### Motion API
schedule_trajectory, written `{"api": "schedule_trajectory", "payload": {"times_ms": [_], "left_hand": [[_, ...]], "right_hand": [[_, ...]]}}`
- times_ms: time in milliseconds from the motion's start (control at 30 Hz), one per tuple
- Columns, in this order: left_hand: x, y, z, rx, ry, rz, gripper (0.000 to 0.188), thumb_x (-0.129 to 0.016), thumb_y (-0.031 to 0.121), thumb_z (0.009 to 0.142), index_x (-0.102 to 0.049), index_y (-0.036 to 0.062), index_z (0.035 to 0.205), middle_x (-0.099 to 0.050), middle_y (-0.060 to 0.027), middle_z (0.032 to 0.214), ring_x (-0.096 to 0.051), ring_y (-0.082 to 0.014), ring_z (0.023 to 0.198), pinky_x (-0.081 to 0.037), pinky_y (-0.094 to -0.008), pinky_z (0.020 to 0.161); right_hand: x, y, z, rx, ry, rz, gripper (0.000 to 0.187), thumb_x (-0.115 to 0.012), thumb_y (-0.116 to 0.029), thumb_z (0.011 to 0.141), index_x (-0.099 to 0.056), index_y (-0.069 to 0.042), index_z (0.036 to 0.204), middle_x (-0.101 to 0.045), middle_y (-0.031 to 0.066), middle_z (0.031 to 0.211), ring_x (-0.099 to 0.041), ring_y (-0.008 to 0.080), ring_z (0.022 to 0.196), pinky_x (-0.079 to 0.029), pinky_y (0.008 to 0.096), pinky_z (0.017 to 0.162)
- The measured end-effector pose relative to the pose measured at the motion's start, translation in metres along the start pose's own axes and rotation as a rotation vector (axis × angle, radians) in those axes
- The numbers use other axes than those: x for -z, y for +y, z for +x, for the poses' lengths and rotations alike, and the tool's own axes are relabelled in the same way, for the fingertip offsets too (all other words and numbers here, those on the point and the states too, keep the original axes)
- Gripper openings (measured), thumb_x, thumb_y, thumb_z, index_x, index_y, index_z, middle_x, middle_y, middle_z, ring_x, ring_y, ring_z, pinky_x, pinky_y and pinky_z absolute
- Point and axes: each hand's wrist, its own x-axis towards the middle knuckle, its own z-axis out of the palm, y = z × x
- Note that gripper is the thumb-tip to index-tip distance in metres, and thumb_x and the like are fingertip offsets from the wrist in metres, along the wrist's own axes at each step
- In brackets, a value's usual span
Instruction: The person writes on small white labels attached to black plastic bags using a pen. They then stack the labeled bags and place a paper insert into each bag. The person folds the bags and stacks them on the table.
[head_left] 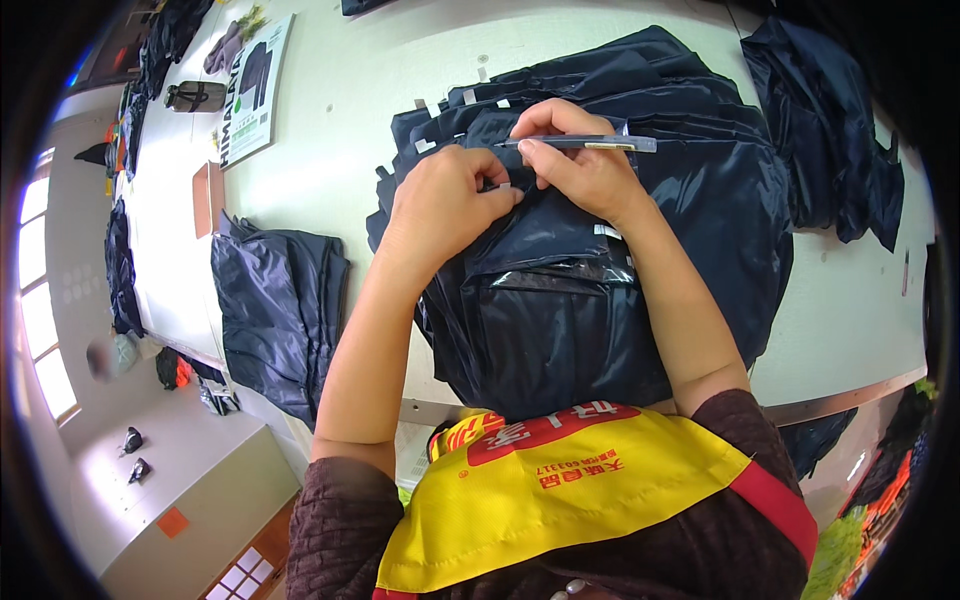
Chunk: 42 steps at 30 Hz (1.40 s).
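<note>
A thick pile of shiny dark navy fabric pieces (700, 200) lies on the table in front of me, with small white tags (424, 145) along its far left edges. A pen (605, 143) with a clear barrel lies across my right hand (580, 170), whose thumb and fingers are closed around it, its tip towards the left. Close beside it, my left hand (445, 205) is closed, thumb and fingertips pinching the top fabric piece at a small pale tag. Nearer to me, a glossy strip (560, 274) crosses the fabric.
A folded stack of dark fabric (280, 310) sits at the table's left edge. More dark fabric (830, 140) lies at the right. Far left on the white table (370, 60) are a printed sheet (257, 95), a dark bottle (195, 97) and a brown cardboard piece (207, 200).
</note>
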Motion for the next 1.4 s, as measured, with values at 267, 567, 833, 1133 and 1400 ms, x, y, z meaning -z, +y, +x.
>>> {"api": "schedule_trajectory", "payload": {"times_ms": [267, 567, 833, 1133, 1400], "left_hand": [[-0.007, -0.009, -0.004, -0.227, 0.126, 0.091, 0.016, -0.063, 0.016, 0.079, -0.065, 0.0015, 0.085, -0.061, -0.0137, 0.082, -0.060, -0.0302, 0.079, -0.047, -0.0366, 0.071], [-0.011, -0.015, -0.003, -0.221, 0.163, -0.033, 0.017, -0.058, 0.016, 0.086, -0.058, -0.0017, 0.088, -0.062, -0.0159, 0.081, -0.060, -0.0305, 0.076, -0.046, -0.0350, 0.071], [-0.013, -0.009, 0.004, -0.098, 0.201, -0.259, 0.021, -0.056, 0.018, 0.088, -0.059, -0.0024, 0.091, -0.062, -0.0161, 0.076, -0.060, -0.0249, 0.072, -0.046, -0.0321, 0.068], [-0.017, 0.001, 0.011, -0.084, 0.231, -0.050, 0.021, -0.056, 0.020, 0.088, -0.059, -0.0009, 0.090, -0.061, -0.0168, 0.074, -0.061, -0.0283, 0.070, -0.046, -0.0342, 0.067], [-0.017, -0.015, 0.007, 0.101, 0.145, -0.456, 0.025, -0.056, 0.019, 0.088, -0.062, -0.0040, 0.095, -0.062, -0.0069, 0.074, -0.057, -0.0123, 0.072, -0.044, -0.0247, 0.066]], "right_hand": [[0.001, -0.013, 0.004, -0.073, 0.005, 0.062, 0.016, -0.060, -0.018, 0.084, -0.059, -0.003, 0.091, -0.057, 0.0017, 0.072, -0.052, 0.0069, 0.056, -0.044, 0.0212, 0.053], [0.001, -0.020, 0.003, 0.010, 0.030, -0.119, 0.019, -0.060, -0.020, 0.086, -0.058, -0.002, 0.093, -0.059, 0.0027, 0.075, -0.054, 0.0082, 0.060, -0.045, 0.0229, 0.054], [-0.003, -0.014, -0.028, -0.043, 0.178, 0.056, 0.018, -0.060, -0.014, 0.086, -0.057, -0.001, 0.099, -0.061, 0.0046, 0.080, -0.059, 0.0075, 0.065, -0.048, 0.0199, 0.059], [-0.012, 0.006, -0.036, 0.015, 0.306, 0.120, 0.017, -0.061, -0.010, 0.085, -0.058, 0.000, 0.098, -0.062, 0.0045, 0.077, -0.059, 0.0078, 0.064, -0.047, 0.0207, 0.059], [-0.017, 0.008, -0.039, 0.143, 0.233, -0.134, 0.016, -0.062, -0.012, 0.083, -0.059, -0.001, 0.095, -0.063, 0.0099, 0.078, -0.061, 0.0160, 0.066, -0.048, 0.0243, 0.059]]}}
